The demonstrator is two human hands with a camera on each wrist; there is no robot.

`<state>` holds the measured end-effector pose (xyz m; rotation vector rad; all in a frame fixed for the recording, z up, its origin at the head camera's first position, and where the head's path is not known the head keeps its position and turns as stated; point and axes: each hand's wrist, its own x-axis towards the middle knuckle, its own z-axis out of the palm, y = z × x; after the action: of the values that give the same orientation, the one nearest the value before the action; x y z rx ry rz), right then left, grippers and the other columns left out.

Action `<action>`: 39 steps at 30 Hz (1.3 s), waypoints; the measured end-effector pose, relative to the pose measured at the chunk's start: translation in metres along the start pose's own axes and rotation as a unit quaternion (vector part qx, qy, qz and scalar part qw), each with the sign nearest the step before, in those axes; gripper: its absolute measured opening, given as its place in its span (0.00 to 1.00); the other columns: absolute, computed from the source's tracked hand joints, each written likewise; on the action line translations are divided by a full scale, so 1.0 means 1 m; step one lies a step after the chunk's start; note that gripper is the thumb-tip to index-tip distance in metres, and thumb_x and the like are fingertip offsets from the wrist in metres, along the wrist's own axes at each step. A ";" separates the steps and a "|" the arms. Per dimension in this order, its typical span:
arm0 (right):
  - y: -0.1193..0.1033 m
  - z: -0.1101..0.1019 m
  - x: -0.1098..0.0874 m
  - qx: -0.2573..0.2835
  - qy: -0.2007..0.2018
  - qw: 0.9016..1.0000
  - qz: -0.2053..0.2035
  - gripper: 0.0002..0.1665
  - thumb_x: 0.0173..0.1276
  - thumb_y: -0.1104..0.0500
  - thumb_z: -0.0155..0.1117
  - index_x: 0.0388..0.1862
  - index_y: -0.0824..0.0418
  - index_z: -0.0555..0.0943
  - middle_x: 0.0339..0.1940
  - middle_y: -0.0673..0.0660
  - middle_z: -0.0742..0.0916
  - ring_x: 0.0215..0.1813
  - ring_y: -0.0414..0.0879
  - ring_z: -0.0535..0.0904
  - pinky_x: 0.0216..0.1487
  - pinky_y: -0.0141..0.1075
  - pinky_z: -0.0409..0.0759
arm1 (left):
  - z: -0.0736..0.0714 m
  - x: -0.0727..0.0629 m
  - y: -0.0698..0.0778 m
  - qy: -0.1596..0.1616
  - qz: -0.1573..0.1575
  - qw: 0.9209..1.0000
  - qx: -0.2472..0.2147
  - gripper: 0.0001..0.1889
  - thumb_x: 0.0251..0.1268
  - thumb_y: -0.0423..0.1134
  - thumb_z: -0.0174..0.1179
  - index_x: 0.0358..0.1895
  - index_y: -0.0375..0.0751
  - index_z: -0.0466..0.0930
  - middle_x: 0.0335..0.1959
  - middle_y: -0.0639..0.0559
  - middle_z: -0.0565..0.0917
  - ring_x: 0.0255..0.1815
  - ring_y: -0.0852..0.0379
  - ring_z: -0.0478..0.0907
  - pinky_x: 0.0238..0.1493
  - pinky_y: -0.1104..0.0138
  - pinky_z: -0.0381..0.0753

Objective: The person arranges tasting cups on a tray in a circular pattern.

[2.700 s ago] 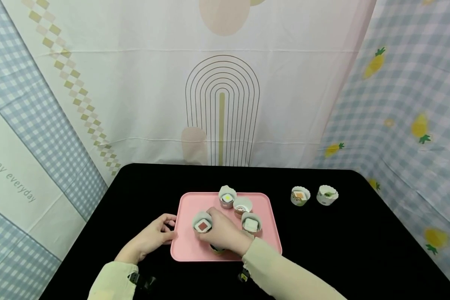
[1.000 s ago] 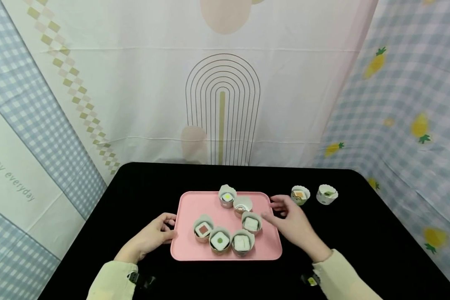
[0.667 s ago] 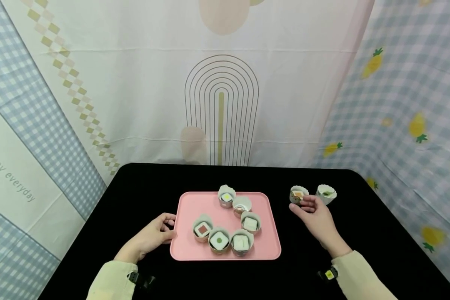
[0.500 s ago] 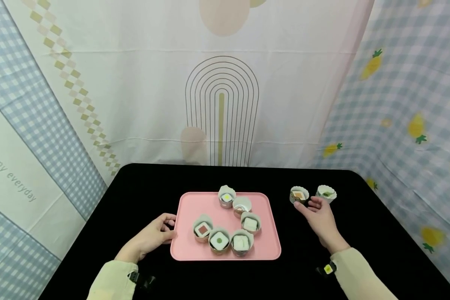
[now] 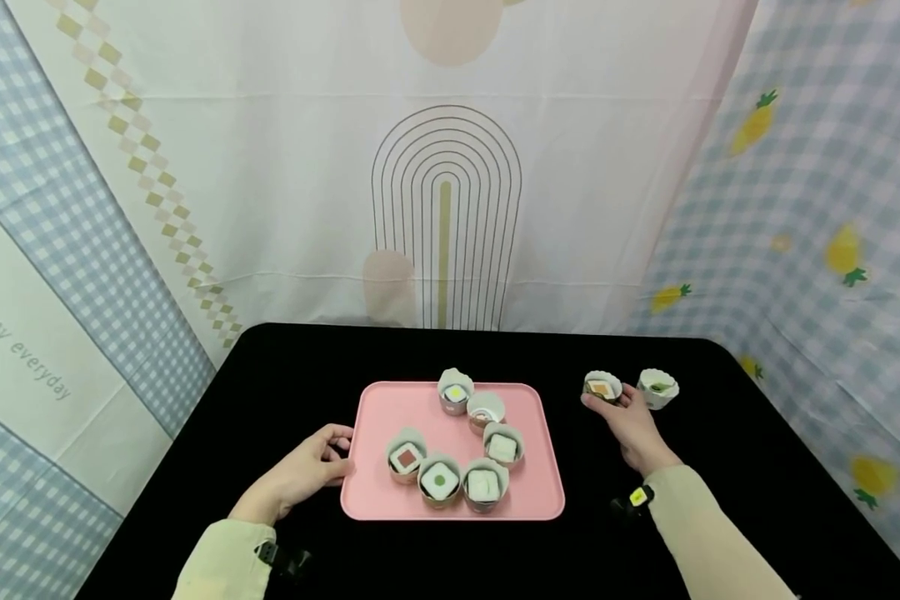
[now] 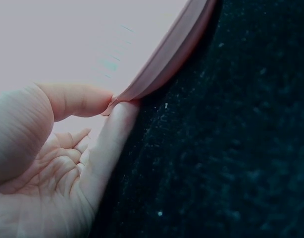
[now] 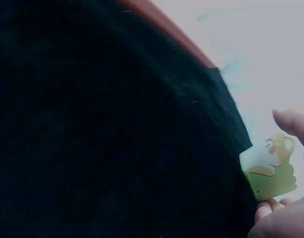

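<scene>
My left hand (image 5: pixel 307 473) pinches the left rim of a pink tray (image 5: pixel 375 408); in the left wrist view the thumb (image 6: pixel 82 99) lies on top of the rim, the index finger along its outside. Right of the tray, my right hand (image 5: pixel 637 429) holds a scalloped paper baking cup (image 5: pixel 602 398) with a white square piece inside, orange at its centre. The right wrist view shows this baking cup's printed green and white side (image 7: pixel 271 171) between thumb and fingers. Just behind the right hand stands another paper baking cup (image 5: pixel 656 392) with something green in it.
On the tray stand several paper baking cups with white square pieces, among them one with a red centre (image 5: pixel 405 458), one with a green dot (image 5: pixel 440 482) and one with a yellow dot (image 5: pixel 455 393). Black cloth (image 5: pixel 307 358) covers the table; printed curtains (image 5: pixel 570 208) hang behind.
My right hand has left the red-centred piece's baking cup on the tray, moved right past the tray's edge, and come around the baking cup with the orange-centred piece. My left hand stays at the tray.
</scene>
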<state>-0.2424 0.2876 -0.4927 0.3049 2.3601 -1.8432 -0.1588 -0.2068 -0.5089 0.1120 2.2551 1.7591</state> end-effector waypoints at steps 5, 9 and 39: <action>-0.003 0.001 0.007 -0.009 -0.039 0.999 -0.007 0.54 0.68 0.49 0.64 0.78 0.63 0.42 0.74 0.68 0.58 0.72 0.62 0.57 0.70 0.54 0.60 | 0.001 0.000 0.000 0.013 -0.005 1.000 0.001 0.26 0.61 0.27 0.60 0.63 0.32 0.65 0.50 0.39 0.67 0.42 0.49 0.72 0.42 0.59 0.84; -0.003 0.002 0.005 -0.029 -0.044 0.999 0.005 0.53 0.68 0.49 0.64 0.78 0.64 0.43 0.73 0.68 0.58 0.72 0.64 0.56 0.69 0.57 0.60 | 0.002 0.001 -0.001 0.014 -0.010 1.000 0.001 0.26 0.61 0.26 0.60 0.63 0.32 0.65 0.51 0.39 0.67 0.42 0.49 0.71 0.42 0.59 0.84; 0.001 0.003 0.000 -0.074 -0.033 0.997 0.017 0.56 0.66 0.44 0.64 0.77 0.66 0.43 0.72 0.70 0.58 0.70 0.66 0.58 0.66 0.61 0.61 | 0.001 0.001 0.002 0.006 -0.024 1.000 0.005 0.25 0.63 0.28 0.60 0.63 0.35 0.66 0.50 0.39 0.67 0.43 0.48 0.73 0.44 0.60 0.84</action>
<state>-0.2419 0.2848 -0.4946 0.2627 2.4132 -1.6277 -0.1592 -0.2053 -0.5077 0.0499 2.2550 1.7291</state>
